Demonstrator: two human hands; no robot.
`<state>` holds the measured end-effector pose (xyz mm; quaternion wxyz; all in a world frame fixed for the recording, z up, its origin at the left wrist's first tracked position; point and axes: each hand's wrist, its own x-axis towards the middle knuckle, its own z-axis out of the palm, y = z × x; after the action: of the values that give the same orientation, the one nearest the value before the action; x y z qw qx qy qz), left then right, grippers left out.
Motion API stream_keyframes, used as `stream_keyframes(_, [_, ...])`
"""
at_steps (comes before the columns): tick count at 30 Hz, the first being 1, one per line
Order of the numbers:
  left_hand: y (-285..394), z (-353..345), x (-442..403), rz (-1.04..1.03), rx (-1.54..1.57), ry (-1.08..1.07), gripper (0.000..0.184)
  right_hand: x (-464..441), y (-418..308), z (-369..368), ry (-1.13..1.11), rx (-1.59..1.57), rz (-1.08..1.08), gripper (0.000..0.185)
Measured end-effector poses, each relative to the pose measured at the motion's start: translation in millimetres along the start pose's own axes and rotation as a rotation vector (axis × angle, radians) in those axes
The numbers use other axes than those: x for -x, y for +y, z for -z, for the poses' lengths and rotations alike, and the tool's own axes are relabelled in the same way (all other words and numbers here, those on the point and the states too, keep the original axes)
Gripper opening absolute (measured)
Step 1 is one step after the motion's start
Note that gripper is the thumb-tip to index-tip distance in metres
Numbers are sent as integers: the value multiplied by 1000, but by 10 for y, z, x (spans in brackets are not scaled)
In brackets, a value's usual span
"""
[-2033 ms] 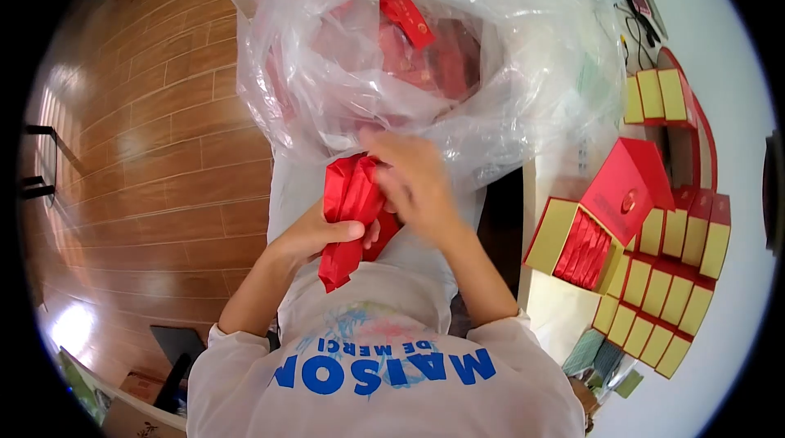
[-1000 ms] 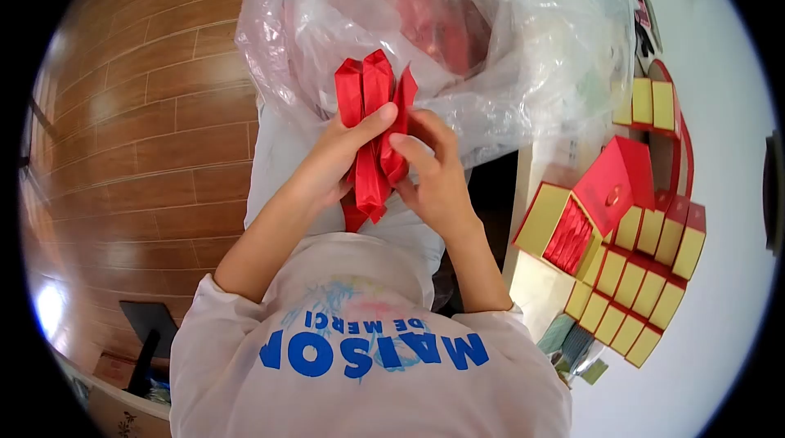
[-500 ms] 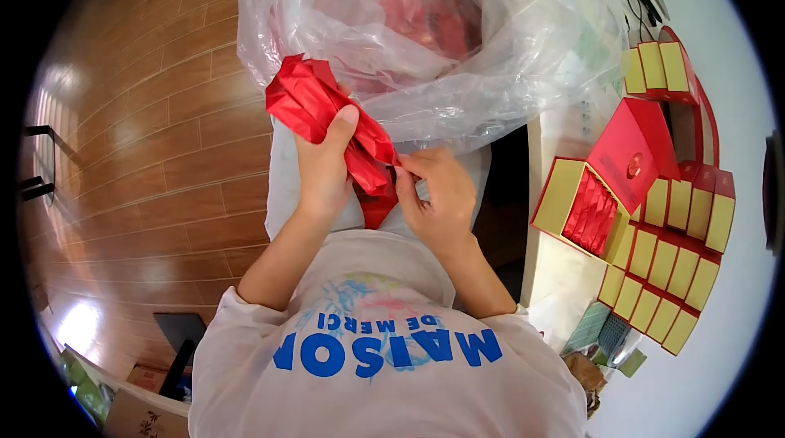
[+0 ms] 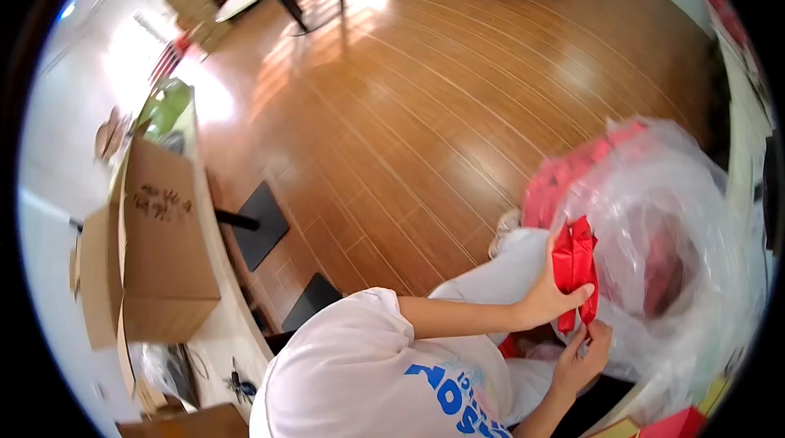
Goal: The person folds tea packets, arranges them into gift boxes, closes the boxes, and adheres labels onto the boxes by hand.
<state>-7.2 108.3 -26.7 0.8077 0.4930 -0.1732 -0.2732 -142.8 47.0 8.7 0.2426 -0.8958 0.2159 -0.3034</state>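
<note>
Gripping red packets [image 4: 575, 262] near upright in left hand [image 4: 548, 299], with thumb pressed across the front, likely to stop any splaying. Pinching at the lower end with thumb and forefinger of right hand [image 4: 582, 360], likely to steady that edge. Held above the lap [image 4: 500, 270], just left of clear plastic bag [image 4: 719, 229], within easy reach of the fingers.

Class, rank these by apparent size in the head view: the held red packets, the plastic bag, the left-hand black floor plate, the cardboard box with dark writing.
1. Plastic bag
2. Cardboard box
3. Red packets and black floor plate: too alike to rank
</note>
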Motion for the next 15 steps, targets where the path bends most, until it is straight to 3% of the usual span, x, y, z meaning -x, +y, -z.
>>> stream_keyframes(4, [77,-1,-60,-8,140,53,102,-193,-6,-18,-45,-31,161,15])
stream_keyframes(6, [157,74,-73,140,193,76,104,-269,-35,-32,-172,35,261,14])
stream_keyframes(8, [249,127,-101,79,120,98,105,-324,-94,-53,-198,32,274,14])
stream_keyframes(15, [62,59,-68,-20,-90,140,107,-128,-62,-89,-77,-36,35,9])
